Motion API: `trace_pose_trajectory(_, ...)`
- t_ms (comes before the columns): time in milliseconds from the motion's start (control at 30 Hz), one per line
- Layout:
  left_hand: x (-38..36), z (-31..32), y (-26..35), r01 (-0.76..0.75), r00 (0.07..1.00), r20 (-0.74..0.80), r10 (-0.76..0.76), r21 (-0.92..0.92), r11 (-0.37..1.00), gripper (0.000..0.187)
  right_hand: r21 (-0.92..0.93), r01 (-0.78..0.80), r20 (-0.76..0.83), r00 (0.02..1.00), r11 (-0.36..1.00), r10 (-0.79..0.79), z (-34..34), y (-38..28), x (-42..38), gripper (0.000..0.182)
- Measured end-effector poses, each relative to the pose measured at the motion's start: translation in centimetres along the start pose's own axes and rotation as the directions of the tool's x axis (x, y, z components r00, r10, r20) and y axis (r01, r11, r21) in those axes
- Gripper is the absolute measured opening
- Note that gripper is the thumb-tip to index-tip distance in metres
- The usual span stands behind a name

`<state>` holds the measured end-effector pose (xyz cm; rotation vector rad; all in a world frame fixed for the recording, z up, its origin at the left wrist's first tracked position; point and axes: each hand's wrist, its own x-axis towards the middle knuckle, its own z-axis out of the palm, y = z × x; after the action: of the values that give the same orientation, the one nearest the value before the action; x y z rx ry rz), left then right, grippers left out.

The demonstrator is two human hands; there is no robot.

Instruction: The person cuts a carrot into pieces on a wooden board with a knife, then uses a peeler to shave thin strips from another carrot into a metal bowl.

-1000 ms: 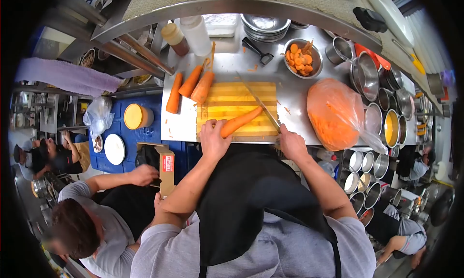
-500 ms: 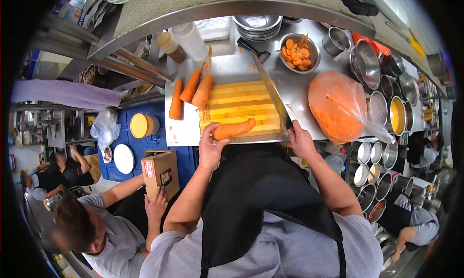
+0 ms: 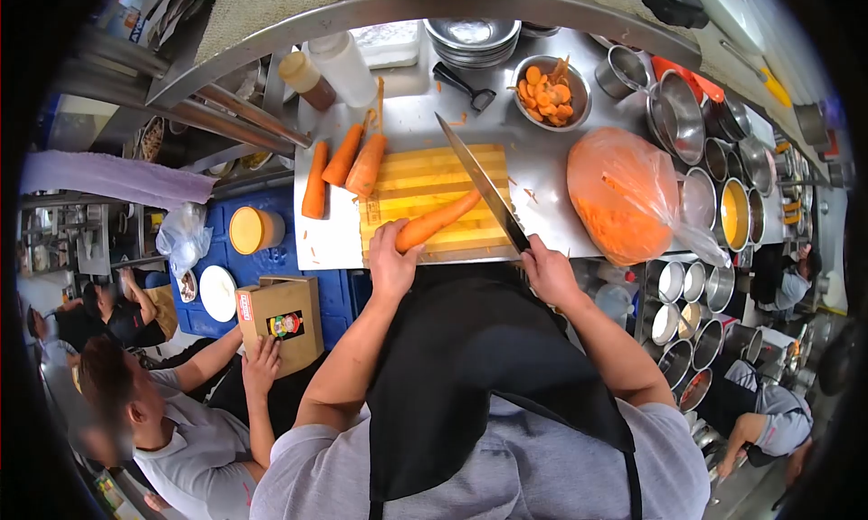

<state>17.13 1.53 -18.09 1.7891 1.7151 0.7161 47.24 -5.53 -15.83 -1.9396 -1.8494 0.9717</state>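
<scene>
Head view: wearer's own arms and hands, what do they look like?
Left hand and right hand bare, no gloves. No watch or wristband visible. Forearms uncovered; short, light-grey fabric sleeves end above the elbows. No markings visible on them.

On the bench (image 3: 540,223), a cutting board (image 3: 425,172) is lying at the near edge. Three carrots (image 3: 314,181) are resting left of it, a bag (image 3: 619,199) right.

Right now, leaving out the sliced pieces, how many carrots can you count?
4. One carrot is in the left hand, at the cutting board; three other carrots lie side by side to its left. The plastic bag may hide more.
</scene>
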Motion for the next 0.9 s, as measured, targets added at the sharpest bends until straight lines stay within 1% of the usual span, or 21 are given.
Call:
trace_pose_trajectory(33, -0.1, -0.1, 0.1, 0.002, 1.000, 0.002, -0.002, 0.001, 1.000, 0.056, 0.029, 0.010, -0.013, 1.000, 1.000, -0.009, -0.2, -0.3, -0.1, 0.017)
trace_pose_trajectory(100, -0.1, -0.2, 0.2, 0.044, 0.999, 0.014, -0.043, -0.096, 0.994, 0.056, 0.050, 0.026, -0.005, 1.000, 0.998, -0.026, -0.7, -0.7, -0.2, 0.017)
trace_pose_trajectory(133, -0.1, 0.1, -0.3, 0.044, 0.999, 0.018, -0.043, -0.095, 0.994, 0.056, 0.071, 0.041, 0.002, 0.999, 0.997, -0.041, -1.0, -0.9, -0.3, 0.018)
trace_pose_trajectory(200, 0.1, 0.6, -1.2, 0.074, 0.997, 0.003, -0.075, -0.244, 0.967, 0.057, 0.098, 0.031, 0.017, 0.999, 0.995, -0.033, -1.3, -1.3, -0.5, 0.018)
trace_pose_trajectory(333, 0.4, 0.3, -1.3, 0.108, 0.994, 0.017, -0.108, -0.277, 0.955, 0.057, 0.177, 0.027, 0.033, 0.999, 0.984, -0.033, -1.8, -1.6, -0.6, 0.019)
trace_pose_trajectory(400, 0.5, 0.1, -1.3, 0.151, 0.989, 0.055, -0.141, -0.347, 0.926, 0.057, 0.210, 0.028, 0.036, 0.999, 0.977, -0.036, -2.1, -1.8, -0.5, 0.019)
trace_pose_trajectory(433, 0.6, 0.2, -1.5, 0.149, 0.989, 0.056, -0.138, -0.345, 0.927, 0.057, 0.241, 0.027, 0.041, 0.998, 0.970, -0.038, -2.2, -1.9, -0.5, 0.019)
trace_pose_trajectory(467, 0.5, 0.5, -2.1, 0.144, 0.990, 0.059, -0.132, -0.388, 0.910, 0.057, 0.244, 0.027, 0.040, 0.999, 0.970, -0.037, -2.1, -1.8, -0.5, 0.019)
trace_pose_trajectory(500, 0.6, 0.6, -2.3, 0.139, 0.990, 0.063, -0.124, -0.430, 0.892, 0.057, 0.266, 0.048, 0.025, 0.998, 0.963, -0.056, -2.0, -1.7, -0.5, 0.018)
trace_pose_trajectory(533, 0.6, 0.8, -2.6, 0.137, 0.991, 0.063, -0.122, -0.428, 0.893, 0.057, 0.287, 0.069, 0.011, 0.997, 0.955, -0.075, -2.0, -1.6, -0.4, 0.016)
trace_pose_trajectory(600, 0.7, 1.0, -2.9, 0.132, 0.991, 0.061, -0.117, -0.466, 0.875, 0.056, 0.288, 0.074, 0.013, 0.997, 0.955, -0.081, -2.2, -1.9, -0.4, 0.016)
trace_pose_trajectory(767, 0.9, 1.0, -2.4, 0.124, 0.992, 0.070, -0.104, -0.451, 0.884, 0.057, 0.264, 0.091, 0.009, 0.995, 0.960, -0.097, -2.4, -2.0, -0.3, 0.016)
trace_pose_trajectory(833, 1.1, 0.5, -1.8, 0.135, 0.991, 0.075, -0.114, -0.444, 0.886, 0.058, 0.272, 0.031, 0.023, 0.999, 0.962, -0.038, -2.4, -2.0, -0.1, 0.018)
trace_pose_trajectory(867, 1.2, 0.3, -1.5, 0.063, 0.998, 0.037, -0.054, -0.314, 0.947, 0.057, 0.272, 0.030, 0.024, 0.999, 0.962, -0.038, -2.2, -1.6, 0.2, 0.018)
trace_pose_trajectory(900, 1.3, 0.1, -1.3, -0.008, 1.000, 0.008, 0.009, -0.176, 0.984, 0.057, 0.226, 0.036, 0.005, 0.999, 0.973, -0.038, -2.0, -1.1, 0.5, 0.017)
